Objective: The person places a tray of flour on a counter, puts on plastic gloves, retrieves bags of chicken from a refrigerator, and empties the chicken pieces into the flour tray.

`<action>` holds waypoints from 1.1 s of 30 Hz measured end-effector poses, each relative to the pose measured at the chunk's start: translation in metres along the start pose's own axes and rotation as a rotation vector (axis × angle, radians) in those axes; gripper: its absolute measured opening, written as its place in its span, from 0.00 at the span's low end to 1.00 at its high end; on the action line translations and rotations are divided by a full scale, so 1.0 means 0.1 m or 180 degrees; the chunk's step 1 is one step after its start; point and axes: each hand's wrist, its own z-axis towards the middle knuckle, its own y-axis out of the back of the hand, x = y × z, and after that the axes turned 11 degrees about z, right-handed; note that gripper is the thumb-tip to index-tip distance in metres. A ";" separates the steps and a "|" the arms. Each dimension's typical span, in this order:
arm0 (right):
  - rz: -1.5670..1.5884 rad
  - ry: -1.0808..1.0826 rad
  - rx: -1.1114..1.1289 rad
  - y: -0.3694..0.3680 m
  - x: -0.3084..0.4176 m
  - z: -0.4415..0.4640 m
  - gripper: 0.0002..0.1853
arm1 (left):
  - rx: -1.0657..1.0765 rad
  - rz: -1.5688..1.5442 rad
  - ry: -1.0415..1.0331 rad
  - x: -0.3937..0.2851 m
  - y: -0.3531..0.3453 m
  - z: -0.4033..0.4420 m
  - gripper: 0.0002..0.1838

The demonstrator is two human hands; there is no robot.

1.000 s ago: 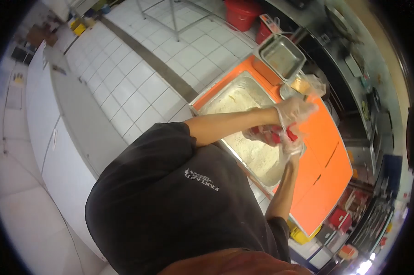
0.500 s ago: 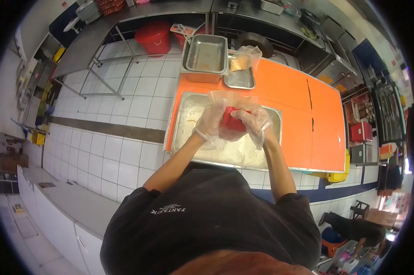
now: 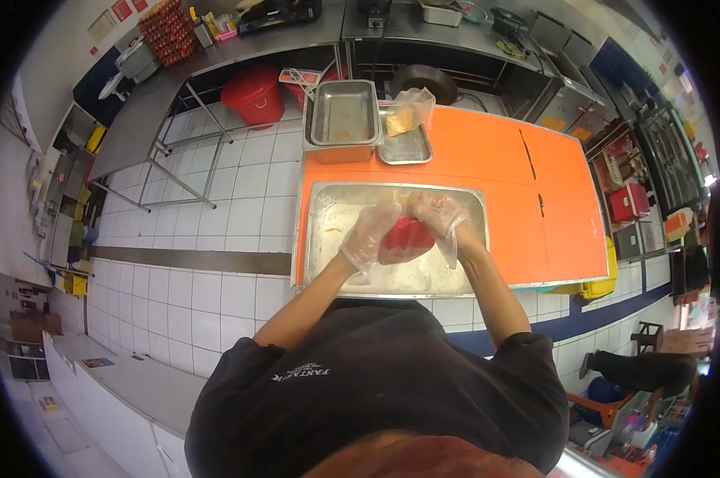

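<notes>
Black shirt (image 3: pixel 408 358) reads FANTASTIC; smaller print illegible. Left hand (image 3: pixel 373 229) and right hand (image 3: pixel 442 215) pinch red item (image 3: pixel 406 241), fingertips indistinct.

Gloved hands are holding a red object over a floured metal tray.
The left hand (image 3: pixel 373 231) and right hand (image 3: pixel 442 213), both in clear plastic gloves, are gripping the red object (image 3: pixel 406 241) between them; glare and plastic are blurring its shape, so it is possibly a pouch or cup. The metal tray (image 3: pixel 352 186), with pale powder (image 3: pixel 427 276) inside, is sitting at the orange table's (image 3: pixel 519 231) near left corner. Toward the far left corner, a deep steel pan (image 3: pixel 349 118) is standing beside a small tray (image 3: pixel 408 149) where a plastic bag (image 3: pixel 408 117) is lying.
</notes>
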 end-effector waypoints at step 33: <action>-0.1106 0.0340 -0.0516 -0.44 0.37 0.19 0.22 | -0.0362 -0.4165 0.1163 1.41 -0.10 -0.22 0.58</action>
